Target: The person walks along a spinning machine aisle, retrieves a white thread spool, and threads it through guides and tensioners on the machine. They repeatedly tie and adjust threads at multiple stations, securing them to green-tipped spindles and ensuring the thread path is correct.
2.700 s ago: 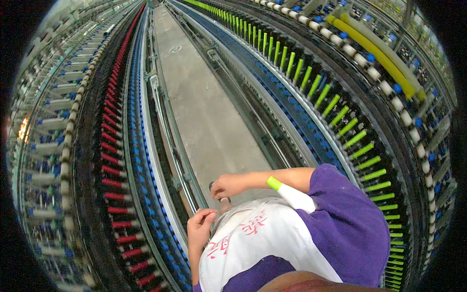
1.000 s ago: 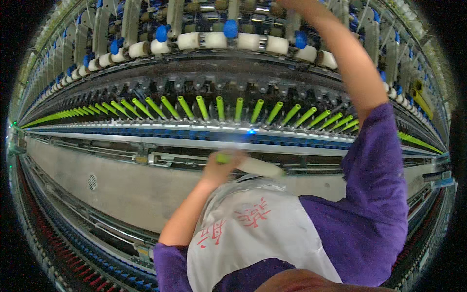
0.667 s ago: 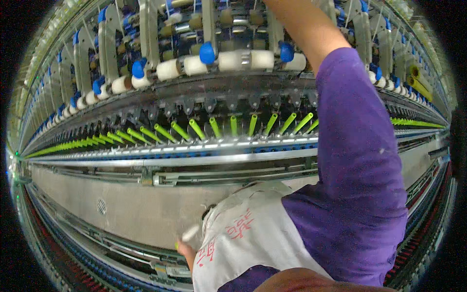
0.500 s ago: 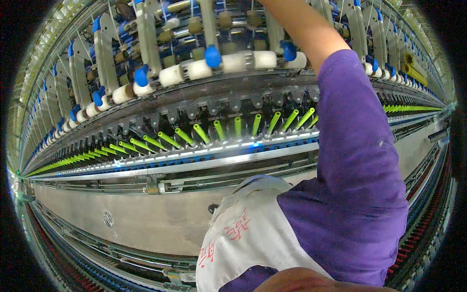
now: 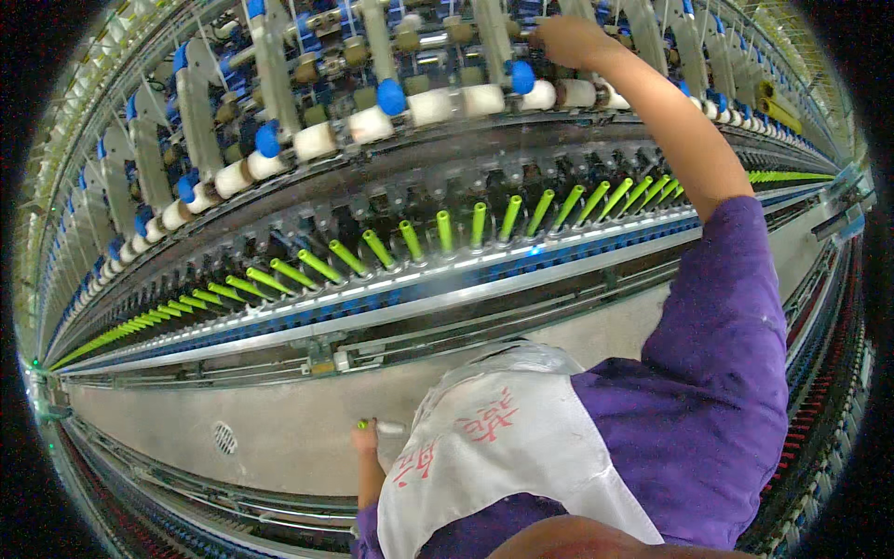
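My right hand [image 5: 570, 43] reaches up over the spinning machine, among the drafting rollers and beside a blue-capped arm [image 5: 522, 77]. Its fingers look curled together; whatever they pinch, if anything, is too small to see. Low by my left side, my left hand [image 5: 365, 438] is closed around a yarn bobbin [image 5: 391, 429] wound in white, with a green end showing at the other side of the fist. White rollers [image 5: 431, 107] run in a row beneath the right hand. Below them stands a line of bare green bobbin tubes [image 5: 445, 231].
A metal rail [image 5: 447, 300] runs along the machine's front, above the grey floor [image 5: 298, 429] with a round drain grate [image 5: 224, 438]. Yellow cylinders [image 5: 780, 110] rest on the machine at far right. Another machine with red bobbins [image 5: 801, 410] is behind me.
My right hand has come down into view at the rollers. My left hand with the bobbin has appeared beside the apron. The machine has shifted slightly in view.
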A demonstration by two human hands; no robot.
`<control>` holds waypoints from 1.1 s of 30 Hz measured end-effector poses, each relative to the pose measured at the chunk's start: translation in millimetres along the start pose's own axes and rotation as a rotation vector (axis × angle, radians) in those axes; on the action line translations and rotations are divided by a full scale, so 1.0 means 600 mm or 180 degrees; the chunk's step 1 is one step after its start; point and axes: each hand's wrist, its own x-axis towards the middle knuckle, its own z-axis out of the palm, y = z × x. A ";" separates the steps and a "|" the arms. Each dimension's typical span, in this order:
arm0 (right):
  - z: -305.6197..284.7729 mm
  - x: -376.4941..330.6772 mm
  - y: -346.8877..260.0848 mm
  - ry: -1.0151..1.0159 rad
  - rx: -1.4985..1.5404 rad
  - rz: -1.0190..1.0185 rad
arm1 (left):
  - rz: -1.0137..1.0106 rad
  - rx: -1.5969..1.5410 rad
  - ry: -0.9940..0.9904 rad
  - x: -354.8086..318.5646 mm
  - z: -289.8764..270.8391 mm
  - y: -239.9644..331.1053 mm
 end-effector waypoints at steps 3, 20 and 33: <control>-0.013 -0.023 -0.029 0.0118 -0.0022 0.0298 | -0.0147 -0.0766 0.0108 0.070 -0.081 0.028; 0.017 -0.046 -0.021 0.0206 0.0507 0.0404 | -0.0208 0.0708 -0.0725 -0.042 0.066 -0.054; 0.157 -0.437 -0.194 -0.2721 0.3094 -0.0043 | 0.0487 -0.0907 -0.0577 0.044 0.043 0.064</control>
